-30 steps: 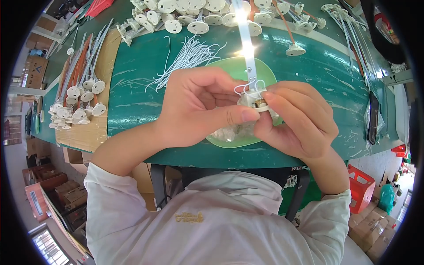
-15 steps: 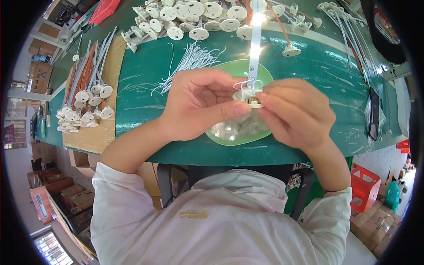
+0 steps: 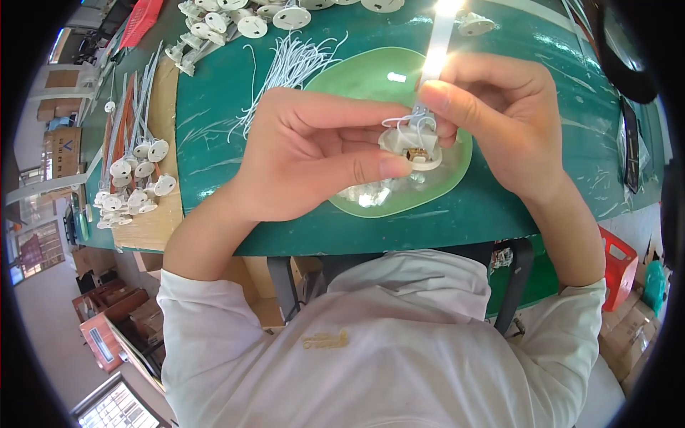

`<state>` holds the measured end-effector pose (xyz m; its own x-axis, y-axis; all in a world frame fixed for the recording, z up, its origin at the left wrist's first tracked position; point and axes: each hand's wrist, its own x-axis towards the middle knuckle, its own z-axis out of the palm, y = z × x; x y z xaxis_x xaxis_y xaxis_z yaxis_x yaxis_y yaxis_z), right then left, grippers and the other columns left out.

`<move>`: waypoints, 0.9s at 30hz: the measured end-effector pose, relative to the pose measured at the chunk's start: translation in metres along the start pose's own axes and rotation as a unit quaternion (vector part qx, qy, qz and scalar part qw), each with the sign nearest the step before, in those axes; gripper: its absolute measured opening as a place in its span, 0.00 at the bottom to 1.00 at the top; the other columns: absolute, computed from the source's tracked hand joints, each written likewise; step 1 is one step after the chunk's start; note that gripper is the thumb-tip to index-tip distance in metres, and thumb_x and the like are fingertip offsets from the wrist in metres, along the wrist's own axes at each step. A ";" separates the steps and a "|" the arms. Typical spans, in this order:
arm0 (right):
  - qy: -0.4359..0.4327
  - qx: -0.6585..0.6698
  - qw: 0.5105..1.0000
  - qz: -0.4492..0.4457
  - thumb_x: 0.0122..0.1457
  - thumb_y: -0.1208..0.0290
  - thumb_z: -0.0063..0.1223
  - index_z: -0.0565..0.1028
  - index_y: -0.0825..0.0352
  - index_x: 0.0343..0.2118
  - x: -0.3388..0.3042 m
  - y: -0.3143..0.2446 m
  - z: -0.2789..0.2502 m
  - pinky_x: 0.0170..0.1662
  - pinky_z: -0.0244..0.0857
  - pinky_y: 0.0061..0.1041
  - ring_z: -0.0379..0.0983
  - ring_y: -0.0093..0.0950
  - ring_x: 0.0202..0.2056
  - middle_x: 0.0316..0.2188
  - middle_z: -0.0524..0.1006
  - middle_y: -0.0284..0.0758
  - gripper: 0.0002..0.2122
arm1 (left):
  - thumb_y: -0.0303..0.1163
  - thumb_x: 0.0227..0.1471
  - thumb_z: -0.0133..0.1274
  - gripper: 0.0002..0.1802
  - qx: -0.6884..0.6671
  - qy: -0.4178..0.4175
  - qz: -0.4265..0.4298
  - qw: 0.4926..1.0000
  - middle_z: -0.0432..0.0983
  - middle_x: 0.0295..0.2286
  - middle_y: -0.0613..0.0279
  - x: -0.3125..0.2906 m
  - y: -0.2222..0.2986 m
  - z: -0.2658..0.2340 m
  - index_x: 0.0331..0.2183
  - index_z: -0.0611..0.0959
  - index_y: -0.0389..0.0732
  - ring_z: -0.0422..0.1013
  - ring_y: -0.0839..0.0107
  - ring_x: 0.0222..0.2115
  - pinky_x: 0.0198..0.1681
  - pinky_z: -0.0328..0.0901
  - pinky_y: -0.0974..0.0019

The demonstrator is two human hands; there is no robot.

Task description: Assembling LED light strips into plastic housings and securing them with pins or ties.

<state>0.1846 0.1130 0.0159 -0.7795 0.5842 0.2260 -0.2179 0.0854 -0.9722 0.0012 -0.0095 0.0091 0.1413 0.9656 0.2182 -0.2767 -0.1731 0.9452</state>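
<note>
My left hand [image 3: 303,157] holds a round white plastic fitting [image 3: 430,155] between thumb and fingers. A small brown-gold part shows inside the fitting, and thin white wires [image 3: 397,122] loop over its top. From the fitting a flat pale strip [image 3: 439,44] rises away from me, glaring brightly along its upper length. My right hand [image 3: 506,118] pinches this strip just above the fitting, thumb on the near side. Beneath both hands stands a light green bowl [image 3: 465,153] with clear, shiny pieces [image 3: 364,195] in it.
A bundle of white wires [image 3: 296,68] lies behind my left hand. Similar round white fittings [image 3: 253,27] are heaped at the far side. More fittings on strips [image 3: 143,170] rest on cardboard [image 3: 165,107] at left. A dark flat object [image 3: 631,146] lies at right.
My right hand has moved up from the white fitting's side onto the strip. My left hand still holds the fitting. The view has shifted, and more of the green bowl shows.
</note>
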 end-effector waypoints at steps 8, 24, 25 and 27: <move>0.029 0.034 0.999 0.003 0.59 0.79 0.56 0.79 0.74 0.36 -0.004 0.007 0.002 0.27 0.65 0.18 0.70 0.18 0.23 0.24 0.77 0.33 0.05 | 0.13 0.50 0.56 0.22 -0.032 0.005 -0.022 0.999 0.77 0.43 0.44 0.001 -0.001 0.002 0.49 0.75 0.26 0.74 0.60 0.46 0.50 0.71 0.61; 0.046 -0.366 0.787 -0.495 0.43 0.81 0.67 0.78 0.72 0.31 0.003 0.010 0.001 0.23 0.71 0.22 0.76 0.29 0.22 0.23 0.78 0.36 0.11 | 0.21 0.52 0.58 0.30 -0.075 0.044 -0.053 0.995 0.74 0.46 0.48 -0.002 -0.002 -0.002 0.54 0.63 0.35 0.72 0.62 0.48 0.52 0.70 0.57; 0.044 -0.367 0.786 -0.495 0.43 0.81 0.67 0.78 0.72 0.31 0.003 0.010 0.001 0.23 0.71 0.22 0.76 0.29 0.22 0.23 0.78 0.36 0.11 | 0.21 0.52 0.58 0.30 -0.076 0.045 -0.052 0.995 0.74 0.46 0.48 -0.001 -0.002 -0.002 0.54 0.63 0.35 0.72 0.62 0.48 0.52 0.70 0.57; 0.039 -0.369 0.783 -0.500 0.43 0.81 0.66 0.78 0.71 0.31 0.004 0.010 0.000 0.24 0.72 0.22 0.76 0.28 0.22 0.22 0.78 0.36 0.10 | 0.21 0.51 0.59 0.31 -0.050 0.052 -0.031 0.997 0.75 0.45 0.48 0.000 -0.001 0.000 0.53 0.64 0.35 0.72 0.61 0.48 0.52 0.70 0.56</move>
<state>0.1794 0.1156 0.0070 -0.3911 -0.0274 0.9199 -0.2751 0.9573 -0.0885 0.0014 -0.0096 0.0082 0.0641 0.9896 0.1285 -0.3648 -0.0966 0.9261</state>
